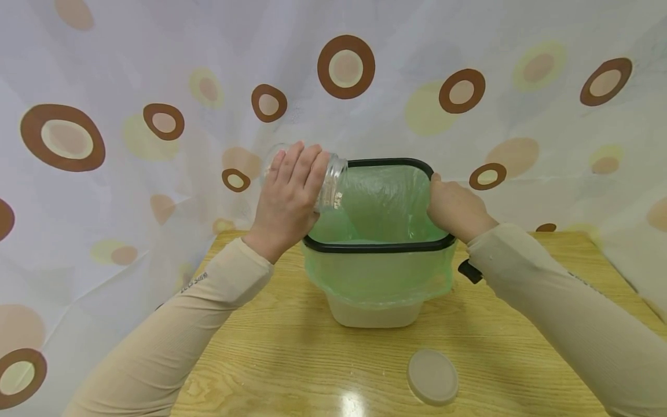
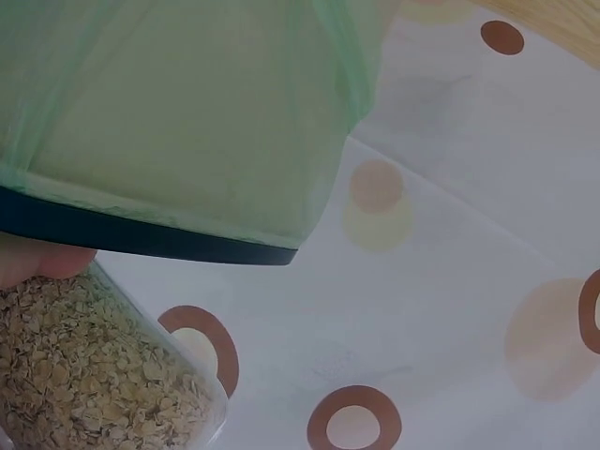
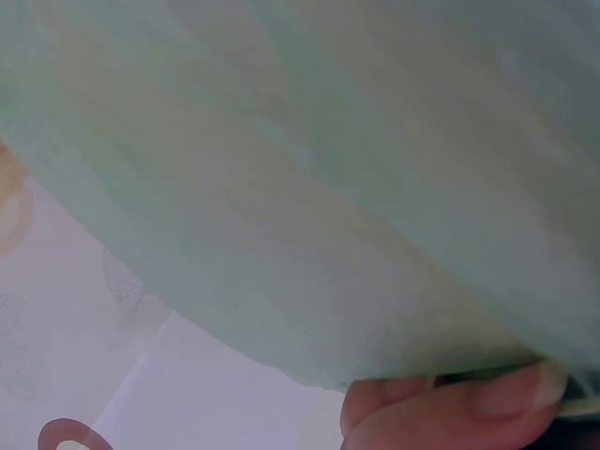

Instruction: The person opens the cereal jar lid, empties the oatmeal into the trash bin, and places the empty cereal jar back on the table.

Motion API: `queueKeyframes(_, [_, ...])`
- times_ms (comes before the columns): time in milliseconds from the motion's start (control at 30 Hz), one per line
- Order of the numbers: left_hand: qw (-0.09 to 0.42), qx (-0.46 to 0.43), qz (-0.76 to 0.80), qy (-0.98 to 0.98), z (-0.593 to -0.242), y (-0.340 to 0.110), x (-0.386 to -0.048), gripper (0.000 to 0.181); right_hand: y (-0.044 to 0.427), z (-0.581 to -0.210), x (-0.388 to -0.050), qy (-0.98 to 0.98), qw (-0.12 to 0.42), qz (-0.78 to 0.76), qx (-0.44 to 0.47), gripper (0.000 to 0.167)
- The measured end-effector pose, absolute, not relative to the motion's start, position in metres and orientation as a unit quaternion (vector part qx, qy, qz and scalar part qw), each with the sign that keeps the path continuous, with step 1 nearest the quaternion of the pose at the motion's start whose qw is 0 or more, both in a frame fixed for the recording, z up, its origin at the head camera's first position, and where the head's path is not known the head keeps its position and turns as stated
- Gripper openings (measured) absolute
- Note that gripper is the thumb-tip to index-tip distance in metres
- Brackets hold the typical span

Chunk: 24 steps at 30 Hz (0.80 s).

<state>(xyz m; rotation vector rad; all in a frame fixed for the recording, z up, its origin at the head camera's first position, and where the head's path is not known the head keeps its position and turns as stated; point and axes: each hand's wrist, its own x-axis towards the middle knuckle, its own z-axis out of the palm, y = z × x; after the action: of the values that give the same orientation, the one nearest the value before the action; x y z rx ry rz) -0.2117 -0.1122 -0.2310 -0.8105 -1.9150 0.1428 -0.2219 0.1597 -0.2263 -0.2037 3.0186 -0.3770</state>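
I have the jar (image 1: 333, 180) in the left grip (image 1: 290, 198), fingers wrapped over its side; it lies tipped at the left edge of the bin (image 1: 373, 316), mouth turned in above the bag (image 1: 377, 275). The left wrist view shows oats (image 2: 98, 370) inside it. I cannot tell glass from plastic, so I treat the wall as stiff, smooth, prone to slip and perhaps breakable; oats being light, the load is probably modest. The body, back from the mouth, looks the best hold. The right grip (image 1: 460, 209) grasps the bin's rim (image 1: 377, 248) on the right; the bag folded over it looks thin and soft, and pinched alone could slide or tear. The lid (image 1: 432, 376) rests on the counter (image 1: 271, 359) near the bin
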Motion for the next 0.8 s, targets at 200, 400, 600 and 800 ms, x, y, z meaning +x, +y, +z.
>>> queueKeyframes(200, [0.512, -0.333, 0.068, -0.788, -0.2310, -0.1113, -0.2125, 0.069, 0.1602, -0.2270, -0.2220, 0.990, 0.041, -0.117, -0.072, 0.055])
queueKeyframes(400, [0.521, -0.339, 0.074, -0.780, -0.2309, -0.1098, -0.2137, 0.062, 0.1605, -0.2278, -0.2221, 0.989, 0.032, -0.119, -0.077, 0.055])
queueKeyframes(600, [0.518, -0.343, 0.074, -0.780, -0.2296, -0.1088, -0.2132, 0.058, 0.1604, -0.2275, -0.2215, 0.989, 0.035, -0.121, -0.078, 0.056])
queueKeyframes(800, [0.515, -0.345, 0.082, -0.780, -0.2298, -0.1079, -0.2116, 0.057, 0.1600, -0.2271, -0.2208, 0.989, 0.036, -0.122, -0.077, 0.056])
